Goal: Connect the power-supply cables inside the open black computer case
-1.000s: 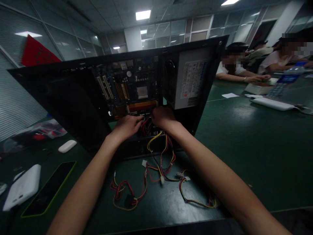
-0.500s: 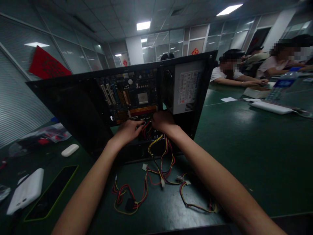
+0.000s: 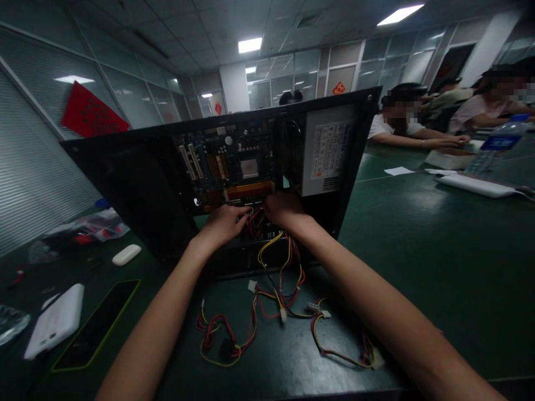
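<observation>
An open black computer case [image 3: 137, 184] stands on the green table [image 3: 438, 250], showing a motherboard [image 3: 228, 161] and a grey power supply [image 3: 328, 150]. My left hand [image 3: 223, 223] and my right hand [image 3: 284, 209] reach into the case below the motherboard, their fingers closed around a bundle of red, yellow and black power cables [image 3: 256, 220]. The fingertips are partly hidden among the wires. More of the cables [image 3: 276, 301] trail out of the case onto the table, ending in white connectors.
A white phone [image 3: 56, 320], a dark phone in a green frame [image 3: 98, 326] and a small white object [image 3: 126, 254] lie at the left. Seated people [image 3: 407, 125], a water bottle [image 3: 495, 147] and a white keyboard [image 3: 474, 185] are at the far right.
The view has shifted slightly, so the case and the hands sit a little further right and lower. Both hands stay at the same cable bundle inside the case.
</observation>
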A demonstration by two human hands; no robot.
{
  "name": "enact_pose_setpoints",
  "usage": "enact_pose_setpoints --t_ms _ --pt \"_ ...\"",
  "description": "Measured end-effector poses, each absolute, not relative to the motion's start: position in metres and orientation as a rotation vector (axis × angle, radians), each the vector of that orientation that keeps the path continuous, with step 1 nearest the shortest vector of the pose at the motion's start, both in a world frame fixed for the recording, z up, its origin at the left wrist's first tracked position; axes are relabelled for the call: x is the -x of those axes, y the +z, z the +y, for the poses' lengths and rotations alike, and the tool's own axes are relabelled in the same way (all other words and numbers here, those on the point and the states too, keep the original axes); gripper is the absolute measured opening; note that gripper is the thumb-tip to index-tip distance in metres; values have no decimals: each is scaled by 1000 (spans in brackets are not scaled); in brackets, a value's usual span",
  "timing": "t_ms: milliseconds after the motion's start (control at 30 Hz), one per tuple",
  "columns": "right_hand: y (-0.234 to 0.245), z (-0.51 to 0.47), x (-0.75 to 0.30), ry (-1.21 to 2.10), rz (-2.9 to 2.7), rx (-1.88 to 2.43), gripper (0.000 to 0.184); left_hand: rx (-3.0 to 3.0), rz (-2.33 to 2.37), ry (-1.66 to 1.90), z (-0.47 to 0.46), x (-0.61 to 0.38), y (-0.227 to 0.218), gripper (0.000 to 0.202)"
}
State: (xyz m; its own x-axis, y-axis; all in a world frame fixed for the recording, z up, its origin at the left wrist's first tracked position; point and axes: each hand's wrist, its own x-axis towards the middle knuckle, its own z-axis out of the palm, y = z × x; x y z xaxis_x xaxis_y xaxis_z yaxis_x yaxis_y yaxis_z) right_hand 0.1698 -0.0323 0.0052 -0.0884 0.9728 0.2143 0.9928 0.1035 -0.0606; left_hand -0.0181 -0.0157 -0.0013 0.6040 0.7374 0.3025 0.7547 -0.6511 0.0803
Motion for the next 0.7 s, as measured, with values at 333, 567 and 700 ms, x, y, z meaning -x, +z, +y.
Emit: enact_pose_setpoints --t_ms 333,567,700 --pt "3 -32 -170 -143 -2193 1957 37 2762 -1321 -492 -21 17 4 33" --pt "4 -30 -169 -124 -2168 2006 34 2670 -1319 -547 -20 17 1 32" --pt "4 -31 -170 -126 -2162 1995 34 2600 -1332 -524 -17 16 1 30"
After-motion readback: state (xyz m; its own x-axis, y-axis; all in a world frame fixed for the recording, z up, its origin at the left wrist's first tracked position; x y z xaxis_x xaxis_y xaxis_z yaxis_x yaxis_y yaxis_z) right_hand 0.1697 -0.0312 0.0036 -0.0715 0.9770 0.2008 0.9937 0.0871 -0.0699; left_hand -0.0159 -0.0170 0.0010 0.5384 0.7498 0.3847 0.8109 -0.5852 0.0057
